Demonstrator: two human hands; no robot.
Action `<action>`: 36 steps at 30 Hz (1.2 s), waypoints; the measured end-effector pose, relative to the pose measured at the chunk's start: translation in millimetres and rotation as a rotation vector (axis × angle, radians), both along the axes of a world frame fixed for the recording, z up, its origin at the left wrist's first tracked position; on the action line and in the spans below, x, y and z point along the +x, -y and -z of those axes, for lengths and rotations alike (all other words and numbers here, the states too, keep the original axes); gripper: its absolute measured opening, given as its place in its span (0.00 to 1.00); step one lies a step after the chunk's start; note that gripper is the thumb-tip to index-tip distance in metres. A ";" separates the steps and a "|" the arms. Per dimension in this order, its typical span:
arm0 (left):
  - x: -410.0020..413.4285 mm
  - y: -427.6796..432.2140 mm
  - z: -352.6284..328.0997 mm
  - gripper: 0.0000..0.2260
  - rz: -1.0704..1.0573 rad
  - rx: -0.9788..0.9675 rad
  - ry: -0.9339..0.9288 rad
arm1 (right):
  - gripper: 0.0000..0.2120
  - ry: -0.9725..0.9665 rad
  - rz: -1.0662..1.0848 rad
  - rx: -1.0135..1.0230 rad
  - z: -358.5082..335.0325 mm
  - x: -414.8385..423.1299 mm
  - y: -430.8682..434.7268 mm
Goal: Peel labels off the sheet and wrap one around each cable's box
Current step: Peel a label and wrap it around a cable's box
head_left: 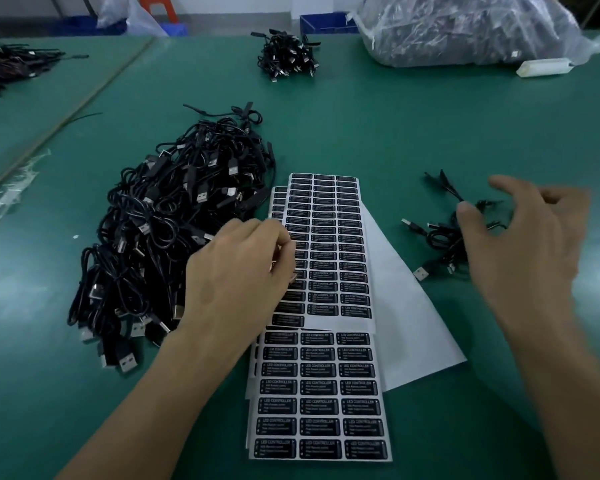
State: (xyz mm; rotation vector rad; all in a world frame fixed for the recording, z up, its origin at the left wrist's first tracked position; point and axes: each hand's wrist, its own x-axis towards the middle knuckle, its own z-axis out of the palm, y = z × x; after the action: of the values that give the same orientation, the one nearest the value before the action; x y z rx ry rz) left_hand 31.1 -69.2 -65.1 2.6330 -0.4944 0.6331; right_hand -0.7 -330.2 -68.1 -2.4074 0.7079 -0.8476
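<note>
Head view: left hand point(243, 271) curls onto the label sheet point(329, 258) at centre, seemingly pinching its edge; right hand point(523, 244) hangs open over cables point(439, 239) at 3 o'clock; a hasty peel could tear a label.

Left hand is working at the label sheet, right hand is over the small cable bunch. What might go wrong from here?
The left hand works at the top label sheet, which lies loose on other sheets; it may shift or lift with the label. The right hand hovers over the small cable bunch; its tangled cables may come up together. The large cable pile beside the sheets might snag a peeled label.
</note>
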 end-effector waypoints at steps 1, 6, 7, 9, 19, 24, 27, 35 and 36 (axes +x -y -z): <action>0.3 -0.4 -3.0 0.06 -0.009 0.010 0.043 | 0.17 0.045 -0.020 -0.032 -0.4 -0.4 -5.8; 8.9 -0.2 -14.8 0.06 -0.115 0.168 0.165 | 0.03 0.147 -0.432 -0.035 4.8 -0.3 -37.8; 12.4 -1.1 -16.9 0.10 -0.155 0.208 0.136 | 0.03 0.121 -0.517 -0.022 7.7 -1.4 -43.4; 19.9 -3.8 -22.0 0.14 -0.233 0.253 0.102 | 0.03 0.068 -0.639 -0.004 13.6 -2.1 -51.3; 57.9 -13.6 -33.7 0.28 -0.434 0.415 -0.297 | 0.03 0.022 -0.728 0.072 26.5 1.1 -54.7; 61.9 -20.6 -32.2 0.26 -0.346 0.203 -0.235 | 0.04 -0.001 -0.743 0.080 30.1 1.8 -55.3; 64.0 -23.2 -34.9 0.33 -0.359 -0.037 -0.236 | 0.04 -0.009 -0.749 0.090 32.1 2.3 -55.8; 91.5 -29.9 -28.2 0.14 -0.482 0.158 -0.291 | 0.04 -0.015 -0.745 0.121 33.2 3.0 -55.0; 92.9 -30.2 -27.2 0.13 -0.480 0.158 -0.292 | 0.04 -0.014 -0.745 0.123 33.4 2.9 -54.7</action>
State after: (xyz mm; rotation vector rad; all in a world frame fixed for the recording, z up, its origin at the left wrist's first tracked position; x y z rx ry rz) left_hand 123.9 -39.0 -37.9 2.9487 0.1891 0.3377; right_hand 2.2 -275.5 -101.5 -2.2892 -0.1508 -0.4528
